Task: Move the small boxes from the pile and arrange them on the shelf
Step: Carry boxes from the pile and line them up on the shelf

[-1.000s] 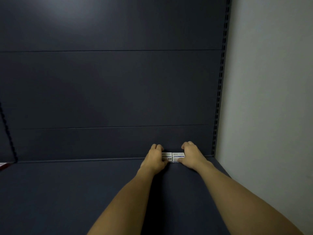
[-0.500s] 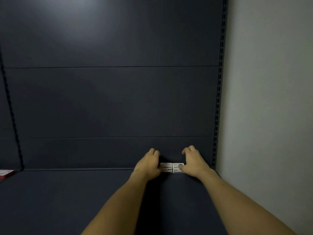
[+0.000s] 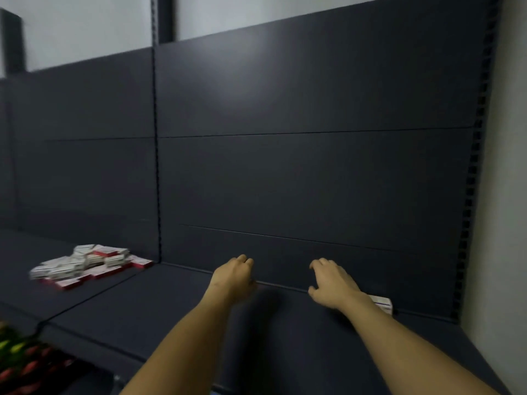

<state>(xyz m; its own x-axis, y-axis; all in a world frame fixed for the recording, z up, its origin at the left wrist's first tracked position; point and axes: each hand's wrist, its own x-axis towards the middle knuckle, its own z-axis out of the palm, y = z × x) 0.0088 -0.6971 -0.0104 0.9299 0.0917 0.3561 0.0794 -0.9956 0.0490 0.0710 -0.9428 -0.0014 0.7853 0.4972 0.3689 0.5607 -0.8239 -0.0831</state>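
Head view: both hands hover empty over the dark shelf — left hand loosely curled, right hand spread. One small box sits behind the right wrist (partly hidden); the pile lies far left.

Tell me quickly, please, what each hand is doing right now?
Left hand: open, holding nothing.
Right hand: open, holding nothing, a small box behind its wrist.
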